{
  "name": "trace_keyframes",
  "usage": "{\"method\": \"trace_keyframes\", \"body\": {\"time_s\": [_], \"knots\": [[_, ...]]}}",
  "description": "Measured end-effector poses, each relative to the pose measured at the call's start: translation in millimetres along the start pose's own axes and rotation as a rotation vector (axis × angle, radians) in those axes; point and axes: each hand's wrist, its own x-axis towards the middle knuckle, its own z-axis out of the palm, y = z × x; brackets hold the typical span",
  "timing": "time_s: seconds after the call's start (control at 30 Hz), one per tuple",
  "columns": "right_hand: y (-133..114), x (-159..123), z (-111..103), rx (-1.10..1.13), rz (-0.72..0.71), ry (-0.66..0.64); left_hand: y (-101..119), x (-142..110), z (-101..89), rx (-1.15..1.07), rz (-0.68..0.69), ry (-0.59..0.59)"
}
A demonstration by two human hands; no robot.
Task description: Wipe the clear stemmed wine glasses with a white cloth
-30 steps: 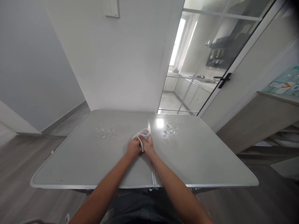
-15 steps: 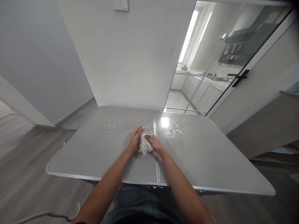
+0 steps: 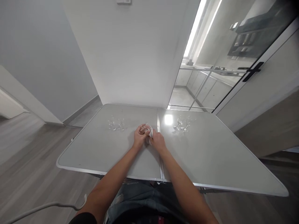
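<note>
Above the middle of a grey table (image 3: 98, 149), just left of its centre seam (image 3: 161, 169), a clear glass (image 3: 147, 125) sits between two bare hands, the left hand (image 3: 139, 136) curled round it, the right hand (image 3: 158, 142) clamped on a white cloth (image 3: 151, 133) at its right side. The left is nearer, fingers directly on the glass; the cloth lies between glass and right hand. The glass's long axis cannot be told. Compared with half a second earlier, the hands crowd closer and the cloth, then draped below, is mostly hidden.
</note>
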Motion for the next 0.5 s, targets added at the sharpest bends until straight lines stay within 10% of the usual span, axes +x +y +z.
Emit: {"method": "trace_keyframes", "body": {"time_s": [0.27,0.5], "knots": [[0,-6,-12,0.992,0.180,-0.485,18,1,-4.6,-0.194,-0.201,-0.243],[8,-1,-4,0.218,0.007,-0.025,1,6,0.6,-0.099,-0.070,-0.025]]}}
